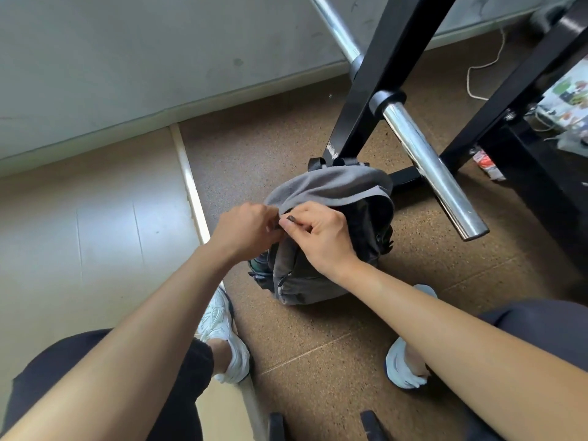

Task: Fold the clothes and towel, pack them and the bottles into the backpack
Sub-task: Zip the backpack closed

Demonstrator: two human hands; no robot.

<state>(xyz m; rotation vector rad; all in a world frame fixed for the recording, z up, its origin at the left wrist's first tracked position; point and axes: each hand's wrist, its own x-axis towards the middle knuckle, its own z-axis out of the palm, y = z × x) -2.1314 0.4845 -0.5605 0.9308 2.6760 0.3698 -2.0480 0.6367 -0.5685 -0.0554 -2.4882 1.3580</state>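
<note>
A dark grey backpack (pixel 305 281) stands upright on the brown floor between my feet. A grey cloth, towel or garment (pixel 331 184), bulges over its top opening. My left hand (pixel 245 230) pinches the bag's front edge by the zip. My right hand (pixel 321 237) meets it there, thumb and forefinger closed on a small dark zip pull (pixel 292 220). A bottle-like dark green shape (pixel 259 265) sits in the left side pocket. What lies inside the bag is hidden.
A black rack leg (pixel 366 90) and a chrome barbell sleeve (pixel 432 167) rise just behind the backpack. The rack's base runs to the right. My white shoes (pixel 229 342) flank the bag. A pale raised strip (pixel 191 183) divides the brown mat from lighter flooring at left.
</note>
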